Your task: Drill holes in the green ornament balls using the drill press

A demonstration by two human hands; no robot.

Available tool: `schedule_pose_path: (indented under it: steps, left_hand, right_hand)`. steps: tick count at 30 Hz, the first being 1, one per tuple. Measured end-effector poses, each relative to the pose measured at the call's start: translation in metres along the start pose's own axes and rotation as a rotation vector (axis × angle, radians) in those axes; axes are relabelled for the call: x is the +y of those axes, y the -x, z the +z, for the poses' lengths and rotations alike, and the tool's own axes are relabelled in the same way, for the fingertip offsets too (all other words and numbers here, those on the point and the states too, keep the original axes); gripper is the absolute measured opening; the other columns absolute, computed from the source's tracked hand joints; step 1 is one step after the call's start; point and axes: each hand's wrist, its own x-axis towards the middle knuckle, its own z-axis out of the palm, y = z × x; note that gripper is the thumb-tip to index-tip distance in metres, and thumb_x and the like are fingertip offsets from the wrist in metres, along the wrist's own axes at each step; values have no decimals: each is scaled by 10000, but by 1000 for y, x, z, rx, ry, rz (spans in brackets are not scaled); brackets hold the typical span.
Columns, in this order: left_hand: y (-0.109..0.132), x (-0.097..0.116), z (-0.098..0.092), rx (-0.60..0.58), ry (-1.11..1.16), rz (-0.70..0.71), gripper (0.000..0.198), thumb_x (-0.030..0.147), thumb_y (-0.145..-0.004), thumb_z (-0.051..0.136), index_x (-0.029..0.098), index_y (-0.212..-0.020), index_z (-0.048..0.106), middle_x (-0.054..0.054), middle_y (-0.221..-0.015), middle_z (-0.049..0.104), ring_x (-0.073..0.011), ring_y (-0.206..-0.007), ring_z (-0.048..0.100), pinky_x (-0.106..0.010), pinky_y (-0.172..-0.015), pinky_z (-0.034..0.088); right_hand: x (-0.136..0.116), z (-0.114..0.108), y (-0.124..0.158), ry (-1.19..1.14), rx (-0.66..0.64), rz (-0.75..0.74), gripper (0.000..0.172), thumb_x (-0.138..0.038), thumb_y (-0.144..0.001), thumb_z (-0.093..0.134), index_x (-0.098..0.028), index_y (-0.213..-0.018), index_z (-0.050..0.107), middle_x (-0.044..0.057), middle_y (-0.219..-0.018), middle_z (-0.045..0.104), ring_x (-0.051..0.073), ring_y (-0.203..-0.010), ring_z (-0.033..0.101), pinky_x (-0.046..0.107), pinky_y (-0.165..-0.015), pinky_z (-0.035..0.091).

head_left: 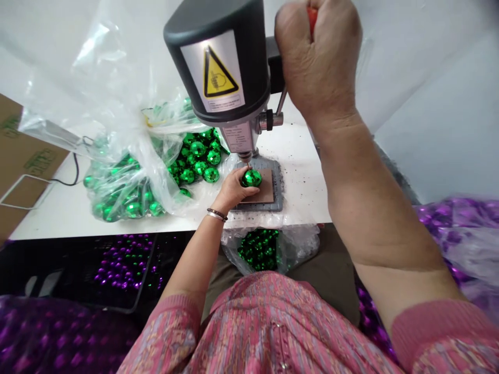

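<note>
We find the left grip [233, 190] clamped on a green ball [251, 178], which it holds on the pad [268, 191] directly under the drill [218, 62] bit. Above and to its right, the right grip [317, 57] is closed round the lever [312, 18]. We judge that drilling is the step in hand. The next move calls for a steady ball and an even pull on the lever.

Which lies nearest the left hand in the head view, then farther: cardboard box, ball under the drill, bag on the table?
1. Green ball, gripped in the left hand.
2. Clear bag, leftward on the table.
3. Cardboard box, far left edge.
</note>
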Motion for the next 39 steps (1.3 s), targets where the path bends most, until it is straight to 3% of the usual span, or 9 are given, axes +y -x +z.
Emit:
schedule_pose_path:
  steps: [4, 7, 11, 15, 20, 28, 35, 39]
  left_hand:
    - [-1, -5, 4, 18, 97, -2, 691, 174, -529, 856, 155, -1198, 685, -86, -1084, 697, -298, -1130, 614, -454, -1060, 457]
    - [-1, -5, 6, 36, 84, -13, 708, 160, -516, 860, 138, -1202, 689, -97, -1074, 706, -312, -1118, 626, -458, -1055, 461]
    - [-2, -7, 7, 21, 66, 6, 715, 176, -535, 848, 159, -1230, 682, -82, -1083, 716, -305, -1091, 640, -453, -1033, 473]
    - [-1, -9, 7, 24, 57, 35, 696, 180, -545, 842, 169, -1223, 689, -80, -1092, 720, -298, -1080, 644, -450, -1027, 474]
    - [-1, -9, 6, 15, 25, 30, 724, 197, -561, 840, 138, -1262, 670, -99, -1097, 723, -303, -1077, 648, -444, -1018, 477]
    - [-1, -11, 6, -14, -3, 67, 721, 213, -612, 820, 124, -1305, 639, -108, -1196, 718, -275, -1098, 659, -395, -1013, 483]
    - [1, -9, 5, -30, -103, 66, 735, 241, -655, 807, 121, -1350, 601, -109, -1232, 708, -265, -1118, 653, -370, -1001, 495]
    - [2, -8, 5, -22, -150, 89, 721, 232, -661, 805, 116, -1345, 605, -123, -1258, 697, -279, -1158, 642, -381, -1037, 480]
  right_hand:
    - [6, -9, 12, -45, 33, -150, 403, -176, -925, 490, -240, -667, 188, -58, -675, 243, 67, -646, 205, 239, -731, 289]
    - [16, -18, 32, -143, 62, -329, 298, -207, -857, 470, -246, -713, 212, -55, -660, 244, 72, -616, 224, 234, -678, 341]
    - [31, -27, 67, -21, 69, -479, 202, -256, -806, 489, -234, -742, 299, -44, -643, 332, 76, -561, 298, 255, -577, 327]
    - [46, -25, 93, 93, 76, -483, 154, -321, -867, 460, -238, -757, 393, -20, -661, 428, 111, -579, 455, 285, -576, 393]
    - [63, -15, 108, 7, 38, -397, 176, -398, -903, 470, -251, -811, 503, 11, -708, 497, 165, -699, 574, 347, -687, 499]
    - [82, -2, 118, 40, 174, -508, 186, -395, -915, 471, -233, -845, 532, 1, -694, 506, 137, -650, 518, 319, -673, 456]
    - [80, 6, 124, 81, 311, -620, 99, -272, -933, 458, -204, -902, 525, -2, -731, 533, 113, -657, 504, 262, -627, 402]
    - [82, 15, 131, 39, 377, -613, 51, -218, -925, 467, -206, -907, 512, -10, -724, 524, 108, -651, 491, 251, -620, 399]
